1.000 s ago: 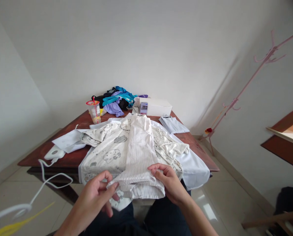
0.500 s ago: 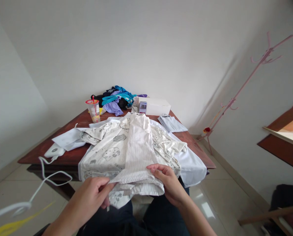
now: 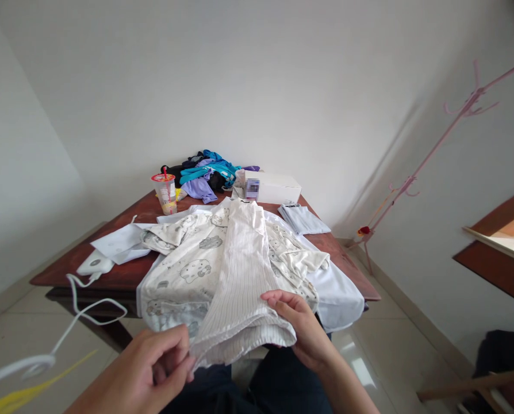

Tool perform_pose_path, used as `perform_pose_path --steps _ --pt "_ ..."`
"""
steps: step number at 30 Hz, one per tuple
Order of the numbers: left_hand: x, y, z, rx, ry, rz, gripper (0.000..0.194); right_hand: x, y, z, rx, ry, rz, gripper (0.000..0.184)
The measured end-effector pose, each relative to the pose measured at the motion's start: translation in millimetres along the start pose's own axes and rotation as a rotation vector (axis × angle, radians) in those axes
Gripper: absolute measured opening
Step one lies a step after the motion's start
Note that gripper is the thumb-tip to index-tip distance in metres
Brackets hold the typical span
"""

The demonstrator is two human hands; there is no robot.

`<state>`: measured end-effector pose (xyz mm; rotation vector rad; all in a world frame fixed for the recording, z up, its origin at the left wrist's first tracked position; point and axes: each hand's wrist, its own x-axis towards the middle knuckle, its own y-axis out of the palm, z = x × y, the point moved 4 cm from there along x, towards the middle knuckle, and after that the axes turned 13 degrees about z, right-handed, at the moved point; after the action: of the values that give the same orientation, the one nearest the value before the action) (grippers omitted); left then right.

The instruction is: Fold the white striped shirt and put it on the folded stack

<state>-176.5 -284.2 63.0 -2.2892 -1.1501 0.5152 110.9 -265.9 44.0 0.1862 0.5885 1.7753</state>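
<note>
A white striped garment (image 3: 244,270) lies lengthwise down the middle of the wooden table (image 3: 123,276), on top of a cream garment printed with grey animals (image 3: 188,267). My left hand (image 3: 151,368) pinches the striped garment's near left corner, lifted off the table edge. Fingers of my right hand (image 3: 302,325) are closed on its near right hem. Under both garments a white sheet (image 3: 338,293) hangs over the table's right edge.
At the table's far end are a heap of blue, purple and black clothes (image 3: 205,172), a white box (image 3: 274,187), a drink cup with a straw (image 3: 166,192) and a folded pale cloth (image 3: 304,218). A white appliance (image 3: 95,264) trails its cord (image 3: 80,316) off the left. A pink coat stand (image 3: 416,172) leans right.
My left hand has drawn back toward me and lower, pulling the striped garment's near corner off the table edge. My right hand keeps its hold and has barely moved.
</note>
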Motion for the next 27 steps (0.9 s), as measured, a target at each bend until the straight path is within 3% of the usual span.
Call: perform_pose_path --steps 2,3,5,8,10,13,17,20,23,27 --pt "3 -4.7 1 0.086 0.050 0.003 0.015 1 1 2 0.018 0.001 -0.003 0.043" --pt "8 -6.5 3 0.147 0.087 -0.013 0.019 2 1 3 0.027 0.000 -0.007 0.044" --pt "21 -5.2 9 0.297 0.181 -0.048 0.053 3 1 5 0.047 -0.008 -0.020 0.046" --pt "49 12.8 18 0.501 0.328 -0.071 0.108 5 1 7 0.079 -0.021 -0.029 0.046" --pt "67 30.1 20 0.567 0.385 -0.140 0.117 6 1 8 0.096 -0.032 -0.028 0.046" --pt "86 53.9 11 0.555 0.484 -0.289 0.095 10 3 11 0.125 -0.039 -0.037 0.047" --pt "94 63.8 -4 0.426 0.600 -0.338 0.072 13 3 17 0.140 -0.049 -0.049 0.045" --pt "87 50.6 -13 0.256 0.675 -0.263 0.060 10 -3 23 0.147 -0.051 -0.016 0.040" --pt "74 31.9 -22 0.105 0.733 -0.156 0.052 3 -12 26 0.175 -0.035 0.127 0.041" --pt "68 14.2 -28 0.067 0.645 -0.107 0.044 -9 -22 26 0.051 -0.042 0.315 0.059"
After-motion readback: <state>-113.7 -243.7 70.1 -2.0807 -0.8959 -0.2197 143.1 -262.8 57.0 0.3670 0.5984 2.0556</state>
